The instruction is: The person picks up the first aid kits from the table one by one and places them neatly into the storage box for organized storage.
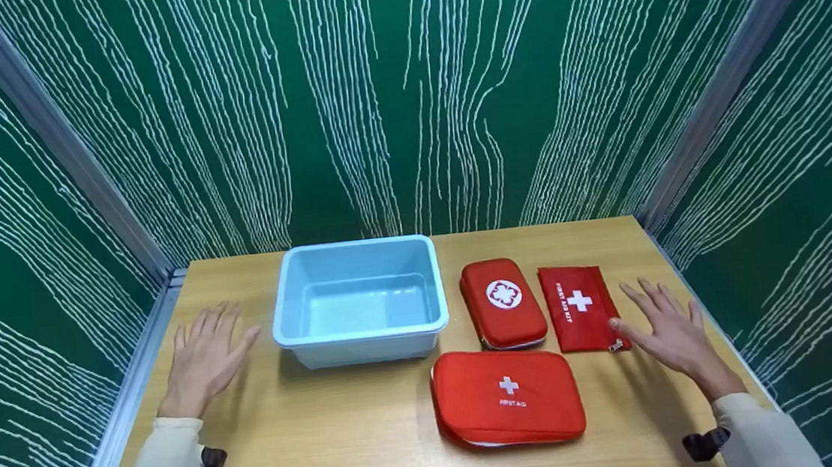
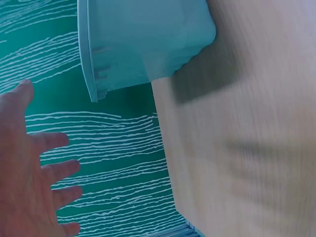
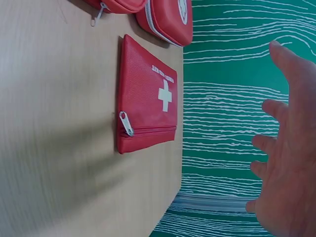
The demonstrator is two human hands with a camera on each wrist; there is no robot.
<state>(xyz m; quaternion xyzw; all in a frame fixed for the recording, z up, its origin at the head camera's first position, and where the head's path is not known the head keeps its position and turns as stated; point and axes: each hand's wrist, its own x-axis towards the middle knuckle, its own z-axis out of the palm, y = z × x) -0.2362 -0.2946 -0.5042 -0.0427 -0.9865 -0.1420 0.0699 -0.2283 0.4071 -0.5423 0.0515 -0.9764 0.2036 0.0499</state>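
Currently, left hand (image 1: pixel 203 361): hovering splayed, holding nothing.
Right hand (image 1: pixel 670 335): hovering splayed, holding nothing.
Tub (image 1: pixel 366 350): sitting just beside left hand.
Pouch (image 1: pixel 583 320): lying near right hand, thumb side.

Green walls (image 1: pixel 401 152) with wavy white lines, grey metal corner posts (image 1: pixel 57 129), pale wooden tabletop (image 1: pixel 358 427)
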